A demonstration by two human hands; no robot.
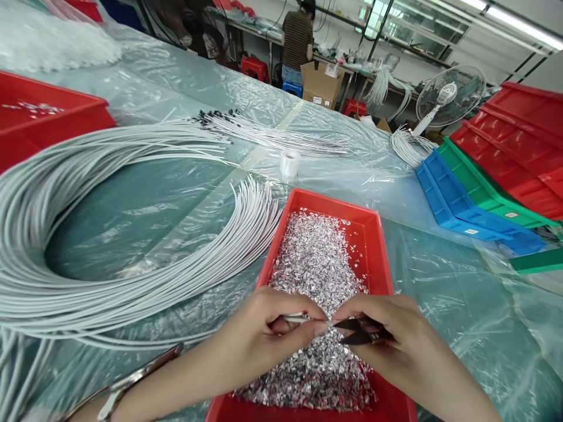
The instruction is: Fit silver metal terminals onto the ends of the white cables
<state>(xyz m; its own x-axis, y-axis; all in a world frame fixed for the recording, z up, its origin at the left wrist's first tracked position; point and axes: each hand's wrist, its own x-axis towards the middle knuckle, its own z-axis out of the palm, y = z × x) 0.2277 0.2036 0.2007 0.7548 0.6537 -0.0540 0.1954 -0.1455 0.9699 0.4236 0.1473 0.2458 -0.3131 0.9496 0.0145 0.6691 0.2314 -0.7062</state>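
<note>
Over a red tray full of small silvery scraps, my two hands meet fingertip to fingertip. My left hand is closed in a pinch on the end of a white cable. Held in the palm of my right hand are small dark scissors, blades parted and pointing left. That hand's thumb and forefinger also come to the cable's tip; what exactly they pinch there is too small to make out. A large coil of white cables lies left of the tray, its cut ends fanned beside the rim.
Behind the tray stands a white roll, with a bundle of black-tipped cables beyond. Stacked red, green and blue crates are at the right; another red tray is at the left. A fan and a person are farther back.
</note>
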